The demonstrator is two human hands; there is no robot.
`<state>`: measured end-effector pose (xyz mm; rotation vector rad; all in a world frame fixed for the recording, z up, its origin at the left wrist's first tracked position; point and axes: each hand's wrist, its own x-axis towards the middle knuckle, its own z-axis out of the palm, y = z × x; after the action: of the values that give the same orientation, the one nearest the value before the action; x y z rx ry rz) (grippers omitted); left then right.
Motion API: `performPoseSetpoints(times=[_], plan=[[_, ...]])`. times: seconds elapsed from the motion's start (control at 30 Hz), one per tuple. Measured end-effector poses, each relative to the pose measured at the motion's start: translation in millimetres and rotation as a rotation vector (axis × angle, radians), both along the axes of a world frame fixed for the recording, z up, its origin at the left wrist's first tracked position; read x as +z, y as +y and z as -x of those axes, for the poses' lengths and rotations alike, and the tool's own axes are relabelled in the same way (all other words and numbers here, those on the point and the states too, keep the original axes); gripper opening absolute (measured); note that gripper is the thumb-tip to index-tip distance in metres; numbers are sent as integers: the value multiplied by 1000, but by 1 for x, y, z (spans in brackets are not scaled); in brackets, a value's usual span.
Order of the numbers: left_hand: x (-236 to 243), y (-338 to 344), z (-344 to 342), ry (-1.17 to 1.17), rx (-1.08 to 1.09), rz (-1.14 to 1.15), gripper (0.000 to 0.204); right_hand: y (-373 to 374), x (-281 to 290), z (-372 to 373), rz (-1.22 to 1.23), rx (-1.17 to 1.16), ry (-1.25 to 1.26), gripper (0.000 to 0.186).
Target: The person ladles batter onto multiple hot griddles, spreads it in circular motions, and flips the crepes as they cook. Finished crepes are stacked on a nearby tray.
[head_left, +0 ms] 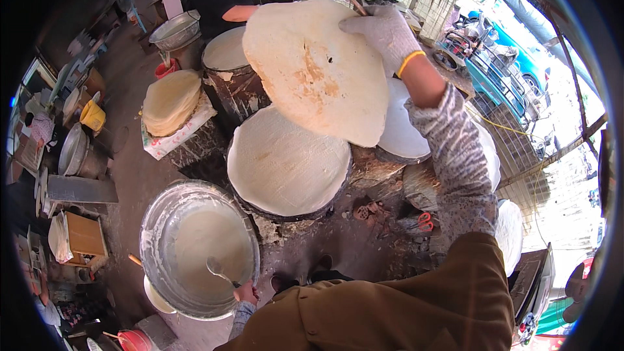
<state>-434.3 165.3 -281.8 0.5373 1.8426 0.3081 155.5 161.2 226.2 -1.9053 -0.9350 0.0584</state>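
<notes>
- Our white-gloved right hand (380,32) grasps a pale round flatbread (318,78) above a dark-rimmed griddle's (286,216) upper-right edge;
- our bare left hand (246,292) clasps a metal ladle (216,267) by a silvery basin's (159,247) lower-right rim.

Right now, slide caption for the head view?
Gloved right grip holds up a broad, thin pale sheet while the left grip holds a ladle over a metal basin of pale liquid.
</notes>
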Motion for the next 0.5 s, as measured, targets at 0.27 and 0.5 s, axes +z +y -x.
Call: performPoseSetpoints(times=[0.27, 0.5], plan=[[-25, 5, 17, -101, -9, -3, 20, 1, -147, -15, -101, -84, 723, 19], [-6, -3, 13, -81, 6, -76, 20, -75, -285, 30, 34, -279, 987, 20]])
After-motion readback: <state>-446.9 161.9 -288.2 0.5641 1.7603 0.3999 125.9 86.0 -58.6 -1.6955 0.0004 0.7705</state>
